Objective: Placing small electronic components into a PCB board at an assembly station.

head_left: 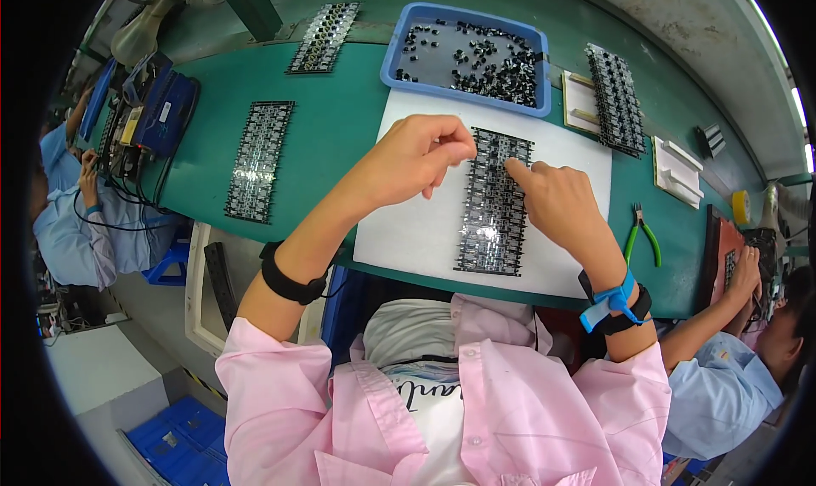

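Seen from above: a green table [340,129] with a white sheet [425,223] at its near edge. On the sheet, a long black circuit panel [491,218] packed with small parts. Left hand [412,159] hovering at the panel's far left corner, fingertips pinched together, possibly on a tiny part; cannot tell. Right hand [557,201] resting on the panel's right edge, forefinger pressing its far end, other fingers curled. Behind the sheet, at the far edge, a blue tray [393,57] of loose black components. Green-handled pliers [643,231] to the right.
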`<state>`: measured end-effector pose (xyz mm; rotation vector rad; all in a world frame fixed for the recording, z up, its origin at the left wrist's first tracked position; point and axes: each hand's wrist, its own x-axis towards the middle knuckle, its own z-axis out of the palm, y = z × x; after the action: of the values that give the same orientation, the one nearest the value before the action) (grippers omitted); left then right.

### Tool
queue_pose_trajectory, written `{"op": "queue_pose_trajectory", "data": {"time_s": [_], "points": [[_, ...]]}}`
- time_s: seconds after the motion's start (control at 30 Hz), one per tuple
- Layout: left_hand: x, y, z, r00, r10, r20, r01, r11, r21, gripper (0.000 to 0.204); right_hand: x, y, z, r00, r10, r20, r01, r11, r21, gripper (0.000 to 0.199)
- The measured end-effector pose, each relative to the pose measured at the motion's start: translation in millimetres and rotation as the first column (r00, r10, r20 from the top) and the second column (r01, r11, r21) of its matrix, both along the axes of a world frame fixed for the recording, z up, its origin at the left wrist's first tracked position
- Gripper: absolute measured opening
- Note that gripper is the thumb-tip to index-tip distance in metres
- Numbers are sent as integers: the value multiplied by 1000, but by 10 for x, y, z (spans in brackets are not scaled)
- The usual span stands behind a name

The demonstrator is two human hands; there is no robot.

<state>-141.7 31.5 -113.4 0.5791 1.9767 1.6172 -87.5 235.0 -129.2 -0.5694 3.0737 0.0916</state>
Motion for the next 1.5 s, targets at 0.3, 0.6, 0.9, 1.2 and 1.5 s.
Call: {"op": "queue_pose_trajectory", "data": {"time_s": [0.3,0.6,0.9,1.2,1.5], "points": [[134,-11,-152,996,-36,75,31,997,75,15,16,175,3,997,6,-77,-36,919,-392,21],[168,268,-247,999,38,15,-36,994,-108,15,508,213,184,968,-138,211,249,376,-893,10],[197,395,-488,826,11,-564,-128,977,-168,7,926,86,-252,972,-83,220,232,184,-955,4],[218,437,-516,808,23,-589,-184,959,-214,9,920,133,-381,971,-160,179,208,182,-961,6],[209,463,-528,824,60,-563,-204,959,-198,8,907,167,-473,965,-159,207,227,122,-966,5]]}}
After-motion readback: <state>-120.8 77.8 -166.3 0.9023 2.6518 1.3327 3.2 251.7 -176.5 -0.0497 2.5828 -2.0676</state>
